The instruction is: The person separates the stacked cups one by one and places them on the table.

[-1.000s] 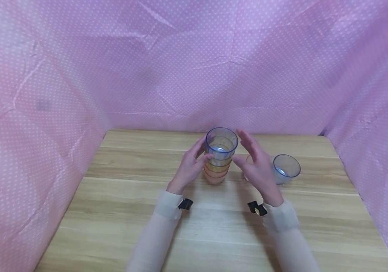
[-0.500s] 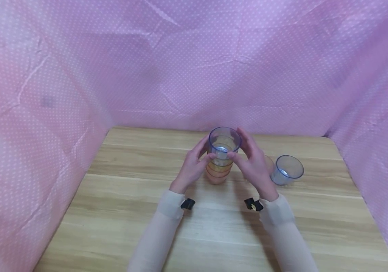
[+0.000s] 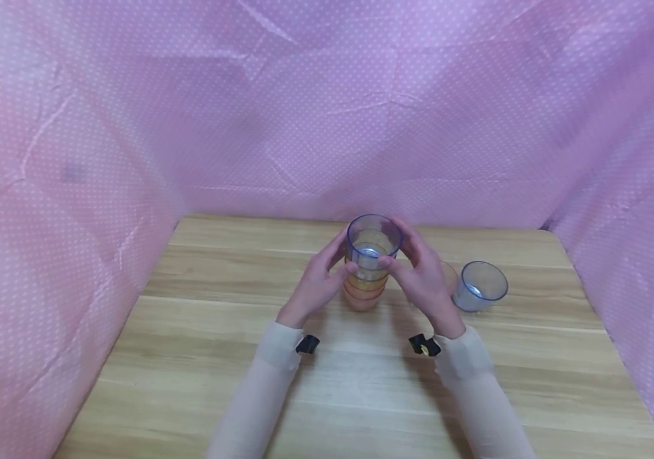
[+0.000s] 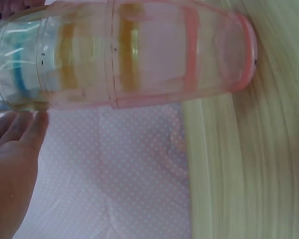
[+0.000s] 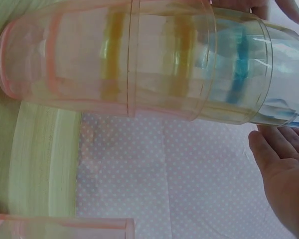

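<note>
A stack of nested see-through plastic cups [image 3: 364,294] stands upright on the table, pink at the bottom, yellow in the middle, blue-rimmed at the top. My left hand [image 3: 317,284] holds its upper part from the left, thumb in front and fingers behind. From the other side my right hand [image 3: 427,287] holds the same upper part, its thumb just below the top rim [image 3: 374,217]. The right wrist view shows the stack's pink base [image 5: 27,59] on the wood and my right fingers [image 5: 264,149] against the upper cups.
To the right stands a single blue-rimmed clear cup [image 3: 483,287]. A pink cup [image 3: 449,275] beside it is mostly hidden behind my right hand. Pink dotted cloth [image 3: 327,127] hangs behind and at both sides of the wooden table [image 3: 201,357].
My right hand has come leftward onto the upper cups, its thumb now on the front of the stack. The left hand and the stack stay in nearly the same place.
</note>
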{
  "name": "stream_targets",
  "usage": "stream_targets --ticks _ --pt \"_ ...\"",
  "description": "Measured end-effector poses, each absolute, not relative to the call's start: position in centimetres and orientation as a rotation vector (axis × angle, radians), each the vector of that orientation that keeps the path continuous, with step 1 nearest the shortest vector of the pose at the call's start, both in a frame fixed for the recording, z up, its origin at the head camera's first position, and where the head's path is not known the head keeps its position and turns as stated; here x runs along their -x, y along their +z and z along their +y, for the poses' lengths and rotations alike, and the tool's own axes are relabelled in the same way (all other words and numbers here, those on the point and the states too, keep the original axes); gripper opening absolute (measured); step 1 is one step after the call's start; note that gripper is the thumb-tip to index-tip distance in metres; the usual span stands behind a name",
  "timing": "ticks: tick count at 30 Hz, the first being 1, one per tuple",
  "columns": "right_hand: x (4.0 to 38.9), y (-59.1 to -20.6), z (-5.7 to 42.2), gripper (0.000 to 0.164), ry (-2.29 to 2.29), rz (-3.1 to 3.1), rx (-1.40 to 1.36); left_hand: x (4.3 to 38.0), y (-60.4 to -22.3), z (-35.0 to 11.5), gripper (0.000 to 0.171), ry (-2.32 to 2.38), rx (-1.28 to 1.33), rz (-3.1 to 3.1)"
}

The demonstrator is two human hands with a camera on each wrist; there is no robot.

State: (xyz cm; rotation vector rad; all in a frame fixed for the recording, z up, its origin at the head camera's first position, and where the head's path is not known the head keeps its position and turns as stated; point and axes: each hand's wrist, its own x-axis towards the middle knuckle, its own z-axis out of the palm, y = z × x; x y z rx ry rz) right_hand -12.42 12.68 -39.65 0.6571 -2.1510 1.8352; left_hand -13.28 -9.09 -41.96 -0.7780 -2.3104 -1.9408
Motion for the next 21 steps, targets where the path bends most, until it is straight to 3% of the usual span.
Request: stream_targets --ticks 7,21 --pt "12.4 -39.7 12.8 0.069 1.815 -2.163 -0.668 13.4 -42.4 -9.9 0.088 -2.020 0.811 -2.328" --pt "12.4 -39.9 12.9 0.067 1.790 -2.179 -0.678 13.9 -41.1 -9.9 0.084 -1.729 0.750 -2.595"
